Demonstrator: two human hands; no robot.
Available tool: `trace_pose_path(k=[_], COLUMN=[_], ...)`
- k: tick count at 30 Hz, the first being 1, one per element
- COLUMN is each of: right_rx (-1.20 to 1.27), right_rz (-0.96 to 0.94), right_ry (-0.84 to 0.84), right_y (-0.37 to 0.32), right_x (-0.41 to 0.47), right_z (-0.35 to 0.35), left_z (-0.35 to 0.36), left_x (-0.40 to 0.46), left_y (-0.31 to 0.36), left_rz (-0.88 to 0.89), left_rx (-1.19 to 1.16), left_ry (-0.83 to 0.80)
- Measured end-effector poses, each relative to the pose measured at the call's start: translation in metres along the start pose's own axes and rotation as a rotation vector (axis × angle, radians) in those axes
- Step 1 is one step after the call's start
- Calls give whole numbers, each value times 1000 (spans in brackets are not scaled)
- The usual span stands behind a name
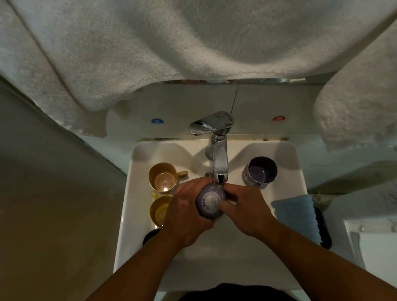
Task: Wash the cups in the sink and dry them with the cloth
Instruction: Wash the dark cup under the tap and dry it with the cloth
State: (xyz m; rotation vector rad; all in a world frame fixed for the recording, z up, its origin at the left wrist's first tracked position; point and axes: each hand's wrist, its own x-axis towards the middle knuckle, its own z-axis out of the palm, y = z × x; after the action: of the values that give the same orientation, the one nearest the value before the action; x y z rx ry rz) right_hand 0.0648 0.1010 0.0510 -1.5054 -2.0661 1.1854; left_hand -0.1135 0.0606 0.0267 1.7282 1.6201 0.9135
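A white sink is seen from above, with two forearms reaching in from 6 o'clock. At the middle of the basin a purple cup is held bottom-up just under the spout of the tap. It is gripped by the left hand, whose fingers are curled round its side, and pinched at its rim by the fingertips of the right hand. Whether water is running cannot be told.

At 9 o'clock of the held cup, a yellow cup stands on the sink's left ledge, partly hidden by the left hand, and a tan cup stands upright just beyond it. At 2 o'clock a dark purple cup stands upright on the right ledge. At 3 o'clock a blue cloth is draped over the sink's right edge.

Beyond the tap, a pale tiled wall carries a blue sticker and a red sticker. At 12 o'clock, white towels hang over the whole upper view. A beige wall lies at 9 o'clock.
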Motion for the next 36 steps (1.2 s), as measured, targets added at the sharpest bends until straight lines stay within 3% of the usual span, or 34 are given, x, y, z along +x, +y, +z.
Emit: trace_pose_path(k=[7, 19, 32, 36], right_rx=[-116, -39, -153, -194], right_rz=[21, 3, -34, -68], right_ry=[103, 98, 114, 207], right_y=[-2, -3, -1, -2], right_x=[5, -3, -1, 2], right_z=[5, 1, 2, 4], left_z=[-2, -3, -3, -2], left_x=[4, -1, -5, -6], left_y=[1, 10, 7, 8], left_rz=[53, 38, 33, 26], left_rx=[64, 63, 79, 90], left_ry=[-30, -11, -58, -67])
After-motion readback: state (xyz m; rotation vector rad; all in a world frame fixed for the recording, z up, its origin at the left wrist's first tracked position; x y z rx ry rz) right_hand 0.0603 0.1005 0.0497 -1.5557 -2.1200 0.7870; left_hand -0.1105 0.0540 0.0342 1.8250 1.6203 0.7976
